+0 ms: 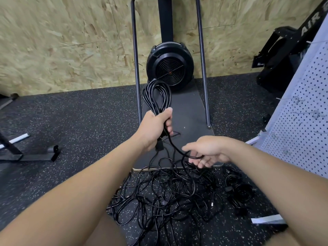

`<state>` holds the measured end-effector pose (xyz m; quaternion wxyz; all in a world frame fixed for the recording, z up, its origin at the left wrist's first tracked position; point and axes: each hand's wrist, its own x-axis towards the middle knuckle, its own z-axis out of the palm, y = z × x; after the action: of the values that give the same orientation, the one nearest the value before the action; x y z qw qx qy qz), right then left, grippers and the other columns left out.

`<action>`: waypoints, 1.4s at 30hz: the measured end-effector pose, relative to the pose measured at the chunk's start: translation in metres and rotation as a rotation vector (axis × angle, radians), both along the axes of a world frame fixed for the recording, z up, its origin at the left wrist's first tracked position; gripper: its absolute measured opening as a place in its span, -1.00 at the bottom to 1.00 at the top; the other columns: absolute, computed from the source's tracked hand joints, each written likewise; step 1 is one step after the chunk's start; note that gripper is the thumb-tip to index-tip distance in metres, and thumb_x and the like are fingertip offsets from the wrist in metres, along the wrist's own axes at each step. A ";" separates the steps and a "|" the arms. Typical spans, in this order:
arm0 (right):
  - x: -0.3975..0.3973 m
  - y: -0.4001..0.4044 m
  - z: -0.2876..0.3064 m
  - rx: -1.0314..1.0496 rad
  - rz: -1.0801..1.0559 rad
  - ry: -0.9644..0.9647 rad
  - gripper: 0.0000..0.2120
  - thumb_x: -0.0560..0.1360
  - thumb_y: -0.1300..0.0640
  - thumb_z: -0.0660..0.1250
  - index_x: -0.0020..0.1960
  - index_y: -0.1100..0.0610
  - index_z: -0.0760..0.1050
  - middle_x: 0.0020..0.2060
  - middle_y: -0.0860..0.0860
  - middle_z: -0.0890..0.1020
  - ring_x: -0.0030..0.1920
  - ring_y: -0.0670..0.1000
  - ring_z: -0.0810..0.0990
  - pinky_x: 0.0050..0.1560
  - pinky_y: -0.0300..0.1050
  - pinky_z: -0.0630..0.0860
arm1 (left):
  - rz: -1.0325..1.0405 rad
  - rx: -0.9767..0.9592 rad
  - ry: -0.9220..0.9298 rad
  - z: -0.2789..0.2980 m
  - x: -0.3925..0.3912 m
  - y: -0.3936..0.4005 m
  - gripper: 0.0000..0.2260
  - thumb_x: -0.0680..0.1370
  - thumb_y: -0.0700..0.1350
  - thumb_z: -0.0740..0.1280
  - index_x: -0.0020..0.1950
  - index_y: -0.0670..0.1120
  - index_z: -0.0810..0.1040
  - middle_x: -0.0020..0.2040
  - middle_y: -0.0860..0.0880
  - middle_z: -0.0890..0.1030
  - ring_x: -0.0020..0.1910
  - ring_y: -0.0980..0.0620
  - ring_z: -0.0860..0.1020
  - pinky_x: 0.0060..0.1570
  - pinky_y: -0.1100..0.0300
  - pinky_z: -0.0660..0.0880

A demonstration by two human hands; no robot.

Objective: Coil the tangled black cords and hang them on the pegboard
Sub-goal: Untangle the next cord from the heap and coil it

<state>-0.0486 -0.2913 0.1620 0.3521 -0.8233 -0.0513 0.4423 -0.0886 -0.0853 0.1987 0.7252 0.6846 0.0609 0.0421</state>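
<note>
Down on the speckled gym floor (74, 121) we've got the big mess of tangled black cords (165, 194) right below our arms, with a smaller bundle (237, 188) just beside it on the right. Our left hand (153, 129) has its fingers (169, 121) wrapped tight round the neck of a coil (157, 95) that loops up in front of the fan machine (169, 66). From there one strand (174, 144) runs down to our right hand (206, 150), whose fingers curl loosely round it. Biggest risk we see: that strand feeds straight out of the pile, so pulling another loop could drag a knot up and snag, or the coil could slip apart. Pegboard (301, 107) stands off to the right, hooks bare as far as we can tell.
</note>
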 end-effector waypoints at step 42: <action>-0.006 0.007 0.062 0.583 -0.580 -0.474 -0.54 0.73 -0.10 0.32 -0.13 0.25 0.66 -0.42 -0.01 0.51 -0.46 -0.05 0.32 -0.42 -0.16 0.22 | -0.308 0.674 0.197 -0.019 -0.030 -0.028 -0.61 0.54 0.08 0.53 -0.25 -0.05 0.38 -0.40 -0.04 0.39 -0.41 -0.02 0.32 -0.30 0.09 0.30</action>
<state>-0.0541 -0.2846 0.2240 0.6560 -0.7487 -0.0202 0.0928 -0.1186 -0.1132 0.1799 0.4481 0.8864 0.0096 -0.1158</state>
